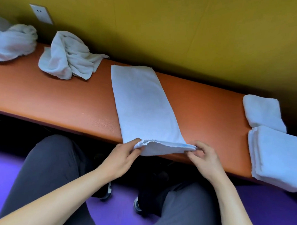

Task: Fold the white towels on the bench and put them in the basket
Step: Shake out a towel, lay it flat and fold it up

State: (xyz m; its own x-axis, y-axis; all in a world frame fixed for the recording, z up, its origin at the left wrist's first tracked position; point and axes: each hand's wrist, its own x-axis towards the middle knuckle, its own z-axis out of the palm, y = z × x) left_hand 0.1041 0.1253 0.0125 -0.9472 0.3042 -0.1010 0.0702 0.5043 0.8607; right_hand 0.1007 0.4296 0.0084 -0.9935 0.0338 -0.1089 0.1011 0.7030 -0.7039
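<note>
A white towel, folded into a long strip, lies across the orange bench from the wall side to the near edge. My left hand pinches its near left corner. My right hand pinches its near right corner, and the near end is lifted slightly off the bench edge. Two crumpled white towels sit at the far left: one near the middle left, another at the frame edge. On the right lie a small folded towel and a folded stack. No basket is in view.
A yellow wall with a white socket plate runs behind the bench. My knees in grey trousers are close to the bench front. The floor is purple, with dark shoes beneath the bench.
</note>
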